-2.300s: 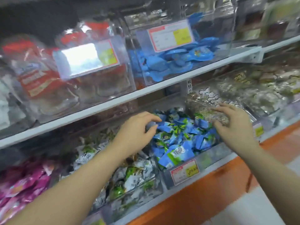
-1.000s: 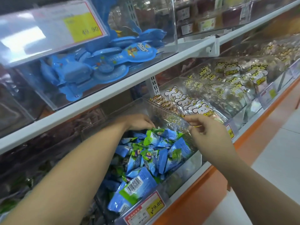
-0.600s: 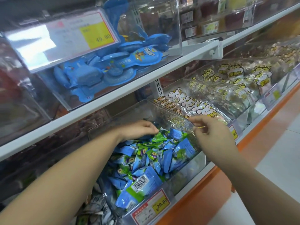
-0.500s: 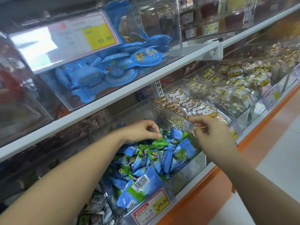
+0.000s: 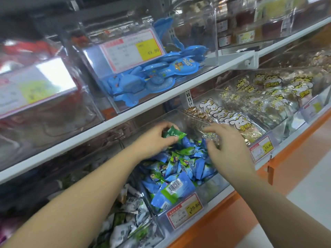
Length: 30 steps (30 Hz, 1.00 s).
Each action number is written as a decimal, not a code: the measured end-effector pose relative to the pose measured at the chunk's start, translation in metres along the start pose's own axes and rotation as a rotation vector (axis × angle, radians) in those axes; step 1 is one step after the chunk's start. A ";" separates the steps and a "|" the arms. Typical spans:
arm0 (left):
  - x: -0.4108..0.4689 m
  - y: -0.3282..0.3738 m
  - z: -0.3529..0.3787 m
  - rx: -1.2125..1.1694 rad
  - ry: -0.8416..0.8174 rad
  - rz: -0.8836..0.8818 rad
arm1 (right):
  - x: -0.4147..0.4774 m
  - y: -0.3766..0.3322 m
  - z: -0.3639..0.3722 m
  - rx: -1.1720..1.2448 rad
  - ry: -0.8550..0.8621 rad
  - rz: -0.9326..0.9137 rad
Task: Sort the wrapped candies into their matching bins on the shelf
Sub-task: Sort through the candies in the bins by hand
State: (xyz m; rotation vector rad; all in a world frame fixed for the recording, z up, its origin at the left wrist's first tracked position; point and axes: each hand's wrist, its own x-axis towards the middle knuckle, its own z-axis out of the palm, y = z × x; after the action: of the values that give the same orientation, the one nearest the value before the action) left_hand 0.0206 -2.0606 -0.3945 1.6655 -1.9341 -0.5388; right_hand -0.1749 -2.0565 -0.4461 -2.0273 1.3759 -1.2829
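Observation:
A clear bin (image 5: 211, 192) on the lower shelf holds a heap of blue-and-green wrapped candies (image 5: 180, 167). My left hand (image 5: 155, 138) is at the back of that bin and pinches a green wrapped candy (image 5: 172, 134) lifted just above the heap. My right hand (image 5: 227, 147) hovers over the bin's right side with its fingers spread and loosely bent, and I see nothing in it.
To the left sits a bin of white-and-green wrapped candies (image 5: 129, 228). To the right lie bins of clear bags with cartoon animal labels (image 5: 231, 119). The white upper shelf (image 5: 125, 115) overhangs my hands and carries a bin of blue packs (image 5: 152, 76). An orange shelf edge (image 5: 220, 219) runs below.
My left hand has picked a green candy out of the heap and raised it. My right hand has let go of the bin's right wall and opened over the candies.

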 end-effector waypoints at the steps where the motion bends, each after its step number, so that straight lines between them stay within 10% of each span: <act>1: -0.012 0.003 -0.006 0.017 0.064 0.015 | -0.005 -0.009 0.004 0.006 -0.026 -0.043; 18: -0.317 -0.053 -0.126 0.097 0.531 -0.240 | -0.134 -0.169 0.099 0.194 -0.629 -0.439; 30: -0.480 -0.136 -0.160 0.148 0.902 -0.500 | -0.182 -0.255 0.165 0.012 -0.713 -0.622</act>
State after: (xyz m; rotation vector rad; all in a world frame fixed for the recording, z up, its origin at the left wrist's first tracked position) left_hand 0.2751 -1.6026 -0.4150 2.0052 -0.9262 0.1991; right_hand 0.0801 -1.8109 -0.4346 -2.6326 0.4254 -0.6064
